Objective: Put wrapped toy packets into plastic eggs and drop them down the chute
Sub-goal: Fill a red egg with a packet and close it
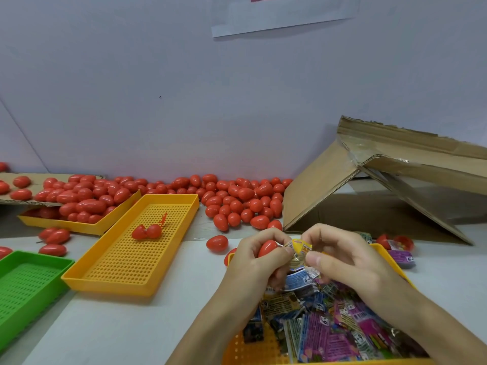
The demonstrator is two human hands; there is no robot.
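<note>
My left hand (257, 262) grips a red plastic egg (267, 248) above the near yellow tray (383, 252). My right hand (340, 255) pinches a folded yellow toy packet (300, 248) right at the egg's opening. Whether the packet is partly inside the egg is hidden by my fingers. The tray under my hands holds several wrapped packets (329, 330) in purple, blue and grey. The cardboard chute (363, 185) slopes up at the right, behind my hands.
A heap of red eggs (237, 198) lies along the wall. An open egg (146, 231) sits in the middle yellow tray (137, 241). Another yellow tray (87, 227) of eggs is at the left, and a green tray (23, 283) nearer. Loose packets (400, 256) lie beside the chute.
</note>
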